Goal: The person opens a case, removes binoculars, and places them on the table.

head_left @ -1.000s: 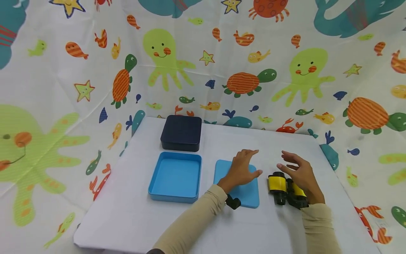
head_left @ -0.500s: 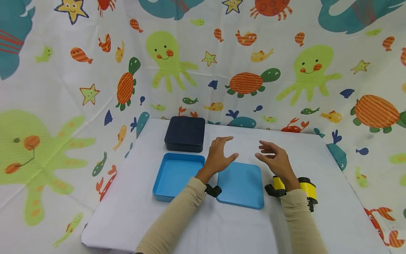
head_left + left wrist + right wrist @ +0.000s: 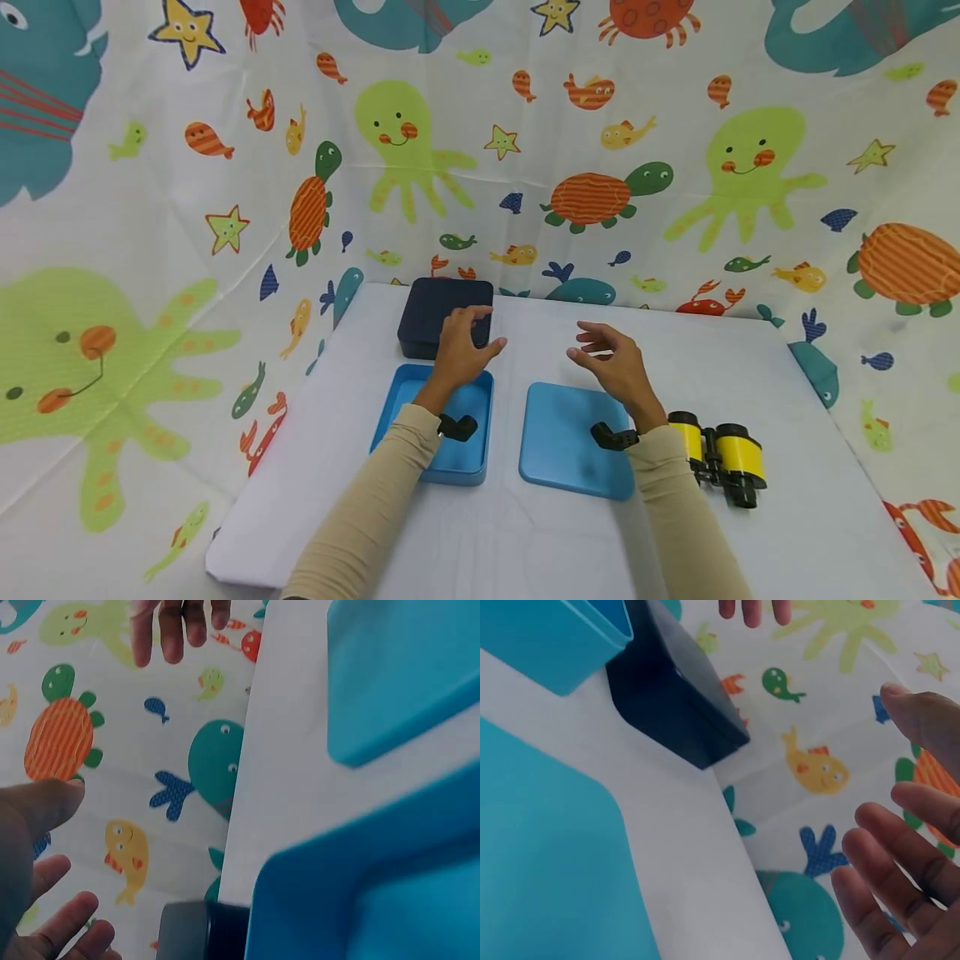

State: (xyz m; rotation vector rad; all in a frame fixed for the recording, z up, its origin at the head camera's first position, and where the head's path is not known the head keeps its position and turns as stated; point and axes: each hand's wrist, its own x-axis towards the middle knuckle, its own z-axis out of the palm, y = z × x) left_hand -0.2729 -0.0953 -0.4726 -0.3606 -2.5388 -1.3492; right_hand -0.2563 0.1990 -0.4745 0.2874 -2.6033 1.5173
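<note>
My left hand [image 3: 456,354] hovers with relaxed fingers over the far end of an open blue box [image 3: 486,433]. Its fingers overlap a dark navy closed box [image 3: 431,312] in the head view. Held in the air beyond a flat blue lid [image 3: 555,442] is my right hand [image 3: 618,367], fingers loosely spread and holding nothing. The lid lies on the table, partly covered by the right wrist's camera. Yellow and black binoculars [image 3: 738,457] lie right of the right forearm, which hides part of them. Both hands' fingers look free of any object in the wrist views.
A white table [image 3: 517,542] bears everything. Behind it and along its sides hangs a white cloth [image 3: 465,275] printed with sea animals. The navy box stands at the back left, just behind the blue box. Each wrist wears a small black camera [image 3: 457,427].
Both hands have moved left, the left from over the lid to over the open box, the right away from above the binoculars. The head view has shifted slightly; the objects stay put.
</note>
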